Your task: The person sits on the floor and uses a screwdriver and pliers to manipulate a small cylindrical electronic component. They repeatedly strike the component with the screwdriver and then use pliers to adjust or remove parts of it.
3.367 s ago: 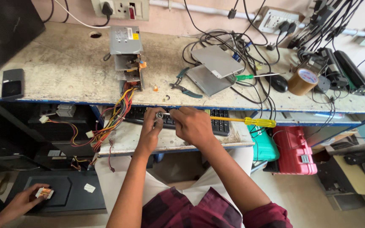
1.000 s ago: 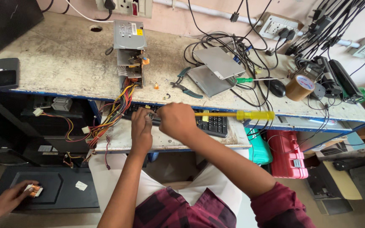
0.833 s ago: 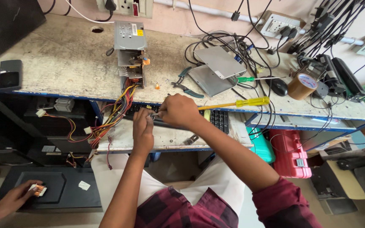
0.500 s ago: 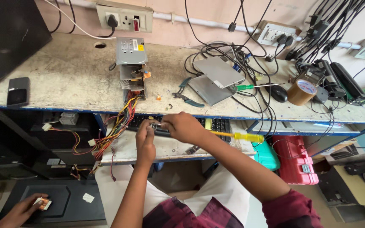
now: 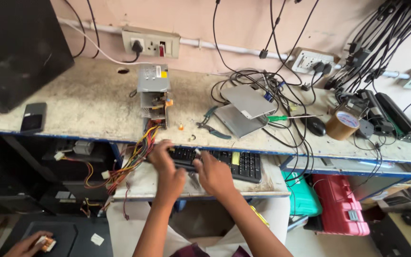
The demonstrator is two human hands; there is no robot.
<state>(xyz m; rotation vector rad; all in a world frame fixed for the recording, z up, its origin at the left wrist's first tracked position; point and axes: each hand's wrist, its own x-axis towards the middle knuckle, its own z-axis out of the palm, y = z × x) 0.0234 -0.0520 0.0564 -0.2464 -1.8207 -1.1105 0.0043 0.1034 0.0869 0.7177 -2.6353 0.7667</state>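
Pale pink wall runs across the top of the frame, with a stained grey workbench [image 5: 86,102] below it and a lower pull-out shelf [image 5: 162,188] at the centre.

At the far left, a big dark monitor [image 5: 17,47] stands on the bench, and a black phone [image 5: 33,117] lies flat just below it. In the bottom left corner, another person's hand [image 5: 27,243] holds a small pale object; what it is cannot be told.

Left of centre, a wall socket strip [image 5: 151,42] sits above an opened metal power supply unit [image 5: 153,93], standing upright on the bench. Its bundle of red, yellow and orange wires [image 5: 129,164] spills down over the bench edge to the left of the shelf.

At the centre, the person's left hand [image 5: 166,166] and right hand [image 5: 213,172] rest close together on the left end of a black keyboard [image 5: 229,163], which lies on the lower shelf. Both hands are curled with fingers bent down onto the keyboard's edge; whether they grip it or something small between them cannot be told.

Above the keyboard, green-handled pliers [image 5: 212,127] lie on the bench beside two flat grey drive casings [image 5: 243,109], amid a tangle of black cables [image 5: 281,95].

Right of centre lie a green-handled screwdriver [image 5: 286,117], a black mouse [image 5: 316,126] and a roll of brown tape [image 5: 342,125]. Beneath the bench at lower right stand a teal box [image 5: 304,200] and a red toolbox [image 5: 341,204].
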